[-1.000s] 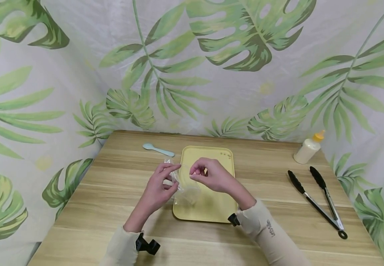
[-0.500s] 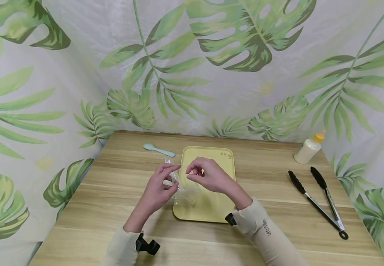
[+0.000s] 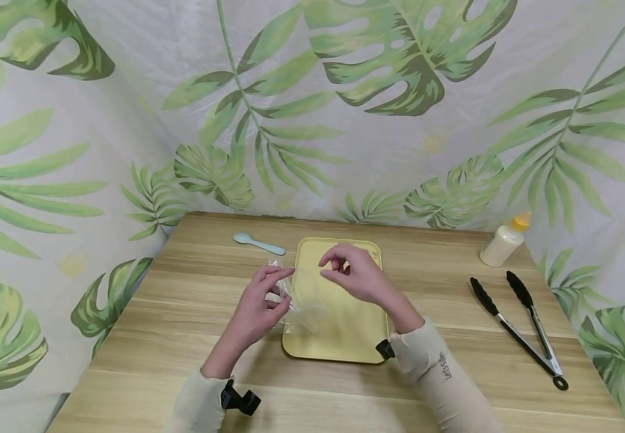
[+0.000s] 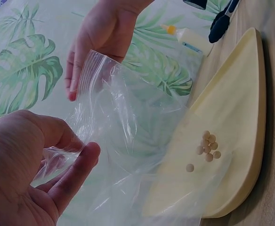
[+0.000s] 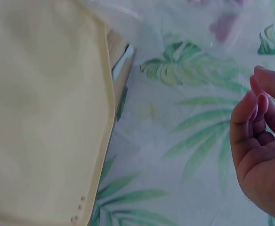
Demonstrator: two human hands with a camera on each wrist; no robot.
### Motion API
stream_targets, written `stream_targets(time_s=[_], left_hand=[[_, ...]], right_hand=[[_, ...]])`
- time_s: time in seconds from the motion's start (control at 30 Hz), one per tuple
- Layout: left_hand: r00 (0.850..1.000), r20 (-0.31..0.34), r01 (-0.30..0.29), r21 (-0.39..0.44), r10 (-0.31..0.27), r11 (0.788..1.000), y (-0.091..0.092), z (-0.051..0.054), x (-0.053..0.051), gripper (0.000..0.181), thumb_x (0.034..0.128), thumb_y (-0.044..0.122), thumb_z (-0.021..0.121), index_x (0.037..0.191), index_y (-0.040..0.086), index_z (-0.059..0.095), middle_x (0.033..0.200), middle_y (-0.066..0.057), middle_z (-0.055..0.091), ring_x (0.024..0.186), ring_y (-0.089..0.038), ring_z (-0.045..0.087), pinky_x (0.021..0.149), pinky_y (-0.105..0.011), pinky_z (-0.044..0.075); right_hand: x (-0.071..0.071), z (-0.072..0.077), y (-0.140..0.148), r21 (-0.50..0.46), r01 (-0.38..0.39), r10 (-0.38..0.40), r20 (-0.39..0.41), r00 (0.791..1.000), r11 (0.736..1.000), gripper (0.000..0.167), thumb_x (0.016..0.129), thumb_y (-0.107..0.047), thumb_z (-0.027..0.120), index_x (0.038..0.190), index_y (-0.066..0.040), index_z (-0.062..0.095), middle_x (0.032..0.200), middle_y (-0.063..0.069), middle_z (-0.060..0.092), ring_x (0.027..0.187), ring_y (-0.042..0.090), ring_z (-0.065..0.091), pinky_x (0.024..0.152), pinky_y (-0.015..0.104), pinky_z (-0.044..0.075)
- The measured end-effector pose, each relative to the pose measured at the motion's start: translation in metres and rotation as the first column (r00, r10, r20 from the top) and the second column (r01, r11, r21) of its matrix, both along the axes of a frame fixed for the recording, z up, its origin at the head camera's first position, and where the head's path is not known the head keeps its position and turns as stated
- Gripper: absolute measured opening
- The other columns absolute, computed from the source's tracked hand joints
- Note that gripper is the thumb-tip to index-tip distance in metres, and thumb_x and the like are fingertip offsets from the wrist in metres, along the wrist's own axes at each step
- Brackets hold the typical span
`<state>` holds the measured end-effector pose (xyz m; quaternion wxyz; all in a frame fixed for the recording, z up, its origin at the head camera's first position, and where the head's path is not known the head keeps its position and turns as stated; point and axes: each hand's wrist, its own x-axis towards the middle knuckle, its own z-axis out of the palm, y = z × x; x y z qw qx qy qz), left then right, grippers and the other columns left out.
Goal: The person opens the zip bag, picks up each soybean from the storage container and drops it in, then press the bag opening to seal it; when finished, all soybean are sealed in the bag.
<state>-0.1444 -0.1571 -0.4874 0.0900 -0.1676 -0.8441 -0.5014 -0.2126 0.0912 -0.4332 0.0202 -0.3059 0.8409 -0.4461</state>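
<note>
My left hand (image 3: 258, 307) pinches a clear zip bag (image 4: 123, 113) between thumb and fingers, near its zip edge. Just right of the bag's mouth, my right hand (image 3: 358, 276) hovers over the tray, fingers loosely bent and apart from the thumb, with nothing visible between them. Beneath both hands lies a yellow tray (image 3: 344, 337). Several small brown balls (image 4: 208, 147) appear through the film in the left wrist view; whether they lie in the bag or on the tray I cannot tell. A few more balls (image 5: 79, 207) sit in a tray corner.
A pale blue spoon (image 3: 259, 244) lies behind and left of the tray. To the right, black-handled tongs (image 3: 523, 331) lie spread on the wooden table (image 3: 171, 319). A white bottle with an orange tip (image 3: 500, 246) stands at the back right, before a leaf-patterned cloth (image 3: 290, 108).
My right hand first shifted slightly left, then back right and away from the bag, its thumb and fingertips parting. It now covers part of the tray's far-right corner. The left hand has stayed put.
</note>
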Motion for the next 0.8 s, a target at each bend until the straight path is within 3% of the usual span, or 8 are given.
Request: stream_targets(time_s=[0.17, 0.3, 0.4, 0.57, 0.8], left_hand=[[1.000, -0.009, 0.002, 0.008, -0.002, 1.000, 0.000, 0.000, 0.000, 0.055, 0.0883, -0.008, 0.071, 0.141, 0.006, 0.062, 0.136, -0.013, 0.051, 0.087, -0.016, 0.065, 0.067, -0.022, 0.063], [1.000, -0.015, 0.006, 0.007, -0.006, 1.000, 0.000, 0.000, 0.001, 0.055, 0.0882, -0.008, 0.071, 0.141, 0.005, 0.062, 0.137, -0.014, 0.051, 0.087, -0.017, 0.064, 0.066, -0.022, 0.063], [1.000, -0.009, 0.008, 0.005, -0.008, 1.000, 0.000, -0.001, 0.002, 0.055, 0.0881, -0.008, 0.071, 0.141, 0.005, 0.062, 0.138, -0.015, 0.051, 0.087, -0.016, 0.064, 0.066, -0.022, 0.063], [1.000, 0.001, 0.006, 0.006, -0.006, 1.000, 0.000, -0.002, 0.002, 0.054, 0.0884, -0.008, 0.071, 0.141, 0.005, 0.062, 0.137, -0.014, 0.051, 0.087, -0.016, 0.063, 0.066, -0.021, 0.062], [1.000, -0.013, 0.013, 0.016, -0.013, 1.000, 0.002, -0.001, 0.000, 0.054, 0.0880, -0.008, 0.072, 0.140, 0.004, 0.062, 0.138, -0.015, 0.051, 0.087, -0.015, 0.064, 0.066, -0.022, 0.063]], right_hand=[[-0.029, -0.011, 0.034, 0.027, 0.152, -0.153, 0.035, 0.988, 0.988, 0.017, 0.096, -0.011, 0.072, 0.111, -0.003, 0.072, 0.090, 0.006, 0.060, 0.079, 0.017, 0.056, 0.066, 0.023, 0.051], [-0.059, -0.040, 0.066, 0.056, 0.300, -0.303, 0.085, 0.949, 0.952, 0.021, 0.098, -0.010, 0.068, 0.116, 0.001, 0.070, 0.091, 0.008, 0.060, 0.081, 0.018, 0.056, 0.067, 0.023, 0.048], [-0.077, -0.064, 0.083, 0.075, 0.365, -0.371, 0.125, 0.920, 0.928, 0.024, 0.098, -0.007, 0.066, 0.117, 0.006, 0.070, 0.090, 0.009, 0.061, 0.081, 0.019, 0.056, 0.069, 0.025, 0.048], [-0.093, -0.090, 0.094, 0.148, 0.370, -0.392, 0.171, 0.904, 0.917, 0.025, 0.096, -0.006, 0.067, 0.118, 0.006, 0.071, 0.089, 0.009, 0.063, 0.083, 0.020, 0.059, 0.070, 0.024, 0.049], [-0.099, -0.100, 0.097, 0.228, 0.359, -0.403, 0.192, 0.895, 0.905, 0.020, 0.094, -0.006, 0.071, 0.112, 0.002, 0.072, 0.087, 0.008, 0.062, 0.077, 0.018, 0.054, 0.066, 0.026, 0.046]])
